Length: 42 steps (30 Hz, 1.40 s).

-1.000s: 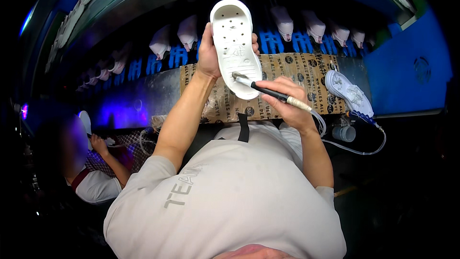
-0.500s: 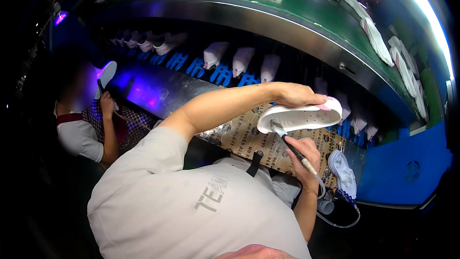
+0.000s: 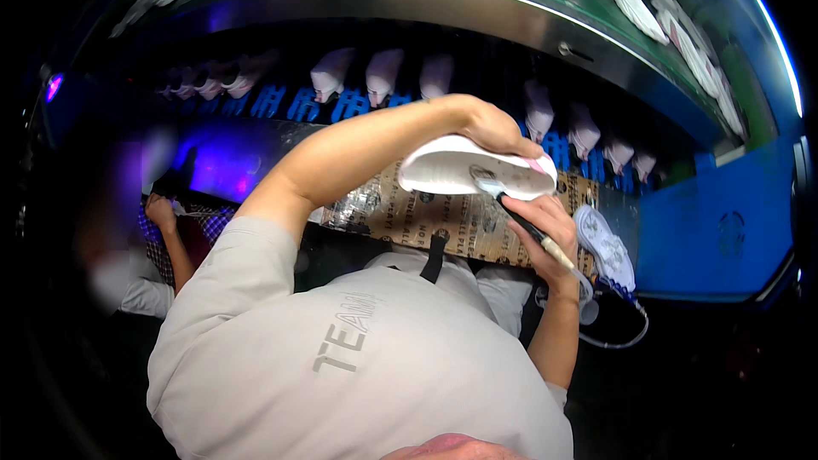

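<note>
Left hand (image 3: 494,129) grips a white shoe sole (image 3: 473,175) from above, fingers curled over its far edge, holding it in the air over a sheet of printed brown cardboard (image 3: 460,221) on the tabletop. Right hand (image 3: 545,230) is closed around a thin dark-handled brush (image 3: 521,220), whose tip touches the near side of the sole.

Compared with half a second earlier, the sole sits closer to the middle of the head view and slightly lower, and the left forearm now crosses the frame more steeply from the shoulder; a second ago the sole stood upright with its perforated face toward the camera, whereas now it lies nearly flat, edge on. Its long axis runs left to right, the right end tilted a little downward; toe and heel cannot be told apart. The brush slants from lower right up to upper left.

Just right of the right hand lies another white sole (image 3: 607,249) at the cardboard's end. Behind, white shoe pieces (image 3: 383,75) stand on a row of blue holders (image 3: 302,105). At left, another person's hand (image 3: 159,209) works in purple light.
</note>
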{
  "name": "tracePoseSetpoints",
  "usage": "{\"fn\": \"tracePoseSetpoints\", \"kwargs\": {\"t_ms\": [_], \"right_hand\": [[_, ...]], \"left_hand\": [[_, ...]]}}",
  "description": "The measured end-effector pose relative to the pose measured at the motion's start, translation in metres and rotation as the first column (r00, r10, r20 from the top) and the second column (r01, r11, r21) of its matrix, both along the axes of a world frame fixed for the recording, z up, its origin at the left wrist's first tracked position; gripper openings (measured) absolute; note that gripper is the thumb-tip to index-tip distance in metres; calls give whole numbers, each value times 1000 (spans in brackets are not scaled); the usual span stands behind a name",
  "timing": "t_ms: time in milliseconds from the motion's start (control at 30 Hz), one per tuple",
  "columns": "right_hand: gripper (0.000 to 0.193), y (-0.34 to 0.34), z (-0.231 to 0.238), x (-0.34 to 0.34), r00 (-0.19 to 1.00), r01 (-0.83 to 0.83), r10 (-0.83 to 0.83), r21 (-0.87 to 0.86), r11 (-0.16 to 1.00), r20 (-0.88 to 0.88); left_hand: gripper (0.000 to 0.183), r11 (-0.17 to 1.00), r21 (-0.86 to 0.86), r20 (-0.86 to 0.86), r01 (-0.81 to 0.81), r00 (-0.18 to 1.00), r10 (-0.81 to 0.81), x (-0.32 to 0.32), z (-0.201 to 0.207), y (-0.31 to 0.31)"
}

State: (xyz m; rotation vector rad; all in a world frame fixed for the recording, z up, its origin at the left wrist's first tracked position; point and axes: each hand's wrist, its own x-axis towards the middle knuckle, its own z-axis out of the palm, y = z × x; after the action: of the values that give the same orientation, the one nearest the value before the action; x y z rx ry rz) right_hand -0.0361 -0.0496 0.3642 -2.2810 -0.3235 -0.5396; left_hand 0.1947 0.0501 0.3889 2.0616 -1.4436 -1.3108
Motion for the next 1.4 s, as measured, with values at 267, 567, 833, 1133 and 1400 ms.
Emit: {"fn": "tracePoseSetpoints", "kwargs": {"t_ms": [267, 567, 833, 1133, 1400], "right_hand": [[32, -19, 10, -8, 1000, 9, -10, -50, 999, -17], [35, -37, 18, -16, 999, -40, 36, -167, 985, -31], [29, -45, 13, -29, 998, -42, 37, -129, 991, -43], [30, -58, -8, -57, 912, 292, -378, 394, 872, 161], [32, -46, -87, -59, 891, 431, -447, 468, 771, -83]], "left_hand": [[84, 997, -35, 67, -65, 995, 68, 3, 12, 17], [81, 991, 80, 117, -103, 989, 94, -1, 32, 25], [72, 986, 48, 121, -161, 981, 154, 0, 34, 23], [42, 304, -290, -952, -907, 242, -187, 149, 152, -69], [51, 669, -400, 740, -626, 210, 639, 263, 107, -60]]}}
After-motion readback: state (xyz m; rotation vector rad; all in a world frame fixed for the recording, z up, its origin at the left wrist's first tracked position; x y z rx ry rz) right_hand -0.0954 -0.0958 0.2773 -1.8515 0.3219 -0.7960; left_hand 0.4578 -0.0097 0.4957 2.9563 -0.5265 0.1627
